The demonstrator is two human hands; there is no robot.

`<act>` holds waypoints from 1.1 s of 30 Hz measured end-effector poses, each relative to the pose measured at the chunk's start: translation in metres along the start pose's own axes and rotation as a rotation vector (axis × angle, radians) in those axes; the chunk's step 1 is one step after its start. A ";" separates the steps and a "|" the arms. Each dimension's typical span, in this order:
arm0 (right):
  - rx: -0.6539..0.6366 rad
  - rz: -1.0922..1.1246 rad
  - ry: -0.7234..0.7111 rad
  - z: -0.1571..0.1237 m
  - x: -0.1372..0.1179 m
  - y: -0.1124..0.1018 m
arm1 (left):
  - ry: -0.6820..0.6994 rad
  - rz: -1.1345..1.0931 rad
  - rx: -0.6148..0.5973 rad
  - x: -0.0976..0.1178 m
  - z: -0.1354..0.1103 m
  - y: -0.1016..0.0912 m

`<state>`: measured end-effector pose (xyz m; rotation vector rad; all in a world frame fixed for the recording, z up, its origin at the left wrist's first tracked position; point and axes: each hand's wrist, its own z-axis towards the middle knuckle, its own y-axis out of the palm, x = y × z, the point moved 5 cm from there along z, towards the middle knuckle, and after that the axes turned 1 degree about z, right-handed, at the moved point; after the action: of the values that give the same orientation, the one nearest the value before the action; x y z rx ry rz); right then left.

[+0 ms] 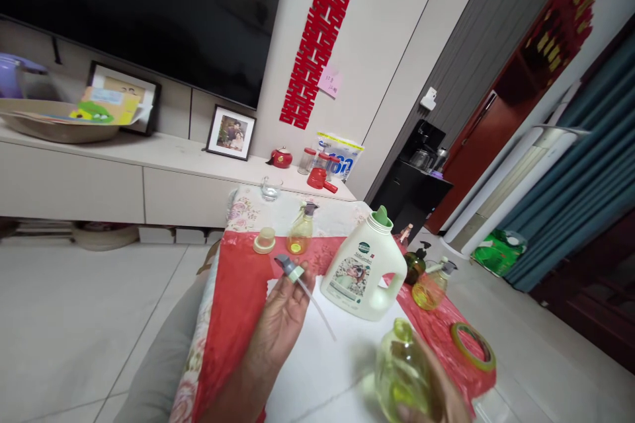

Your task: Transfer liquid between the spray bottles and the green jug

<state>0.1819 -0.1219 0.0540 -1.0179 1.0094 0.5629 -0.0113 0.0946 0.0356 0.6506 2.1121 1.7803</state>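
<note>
A pale tiled floor (64, 317) and a long white low cabinet (149, 165) fill the room's left side, under a big dark screen (149, 6); a red paper-cut decoration (317, 33) hangs on the white wall panel. On the cabinet stand a framed photo (231, 133), a red pot (281, 157) and a shallow tray (54, 120) of papers.

The table (238, 291) nearer the camera is covered in red cloth with a floral border, and a smooth white sheet (317, 357) lies over its middle. On it the biggest thing is a white plastic detergent jug (364, 266) with a green spout and a moulded handle, standing upright. Behind it are a small yellow-tinted spray bottle (300, 230), a cream cap (264, 240) and a clear glass (271, 188); to its right a dark green pump bottle (414, 266), another yellowish sprayer (430, 285) and a ring of green tape (473, 345).

The right hand (436, 396) grips a translucent yellow-green bottle (404, 370), open-necked and rounded, low over the white sheet; it is blurred, so its exact tilt is hard to judge. The left hand (280, 324) pinches a grey-and-green spray head (290, 268) between its fingertips, raised above the table's left part, its thin clear dip tube (317, 310) slanting down to the right, well apart from the bottle.
</note>
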 end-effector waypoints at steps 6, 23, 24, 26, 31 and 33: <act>0.221 -0.176 -0.003 0.050 -0.081 -0.060 | -0.141 0.192 -0.107 -0.035 -0.008 -0.011; 0.172 -1.158 -0.446 0.170 -0.173 -0.088 | -0.176 0.254 -0.046 -0.043 -0.002 -0.026; 0.156 -1.174 -0.455 0.172 -0.174 -0.086 | -0.179 0.259 -0.040 -0.043 -0.002 -0.026; 0.132 -1.199 -0.474 0.176 -0.176 -0.083 | -0.185 0.272 -0.030 -0.043 -0.002 -0.026; 0.090 -1.266 -0.520 0.181 -0.181 -0.076 | -0.199 0.299 -0.025 -0.043 -0.006 -0.025; 0.076 -1.291 -0.543 0.182 -0.183 -0.074 | -0.200 0.301 -0.031 -0.042 -0.006 -0.024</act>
<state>0.2342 0.0177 0.2776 -1.1326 -0.2020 -0.2823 0.0184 0.0645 0.0107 1.1381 1.9293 1.8030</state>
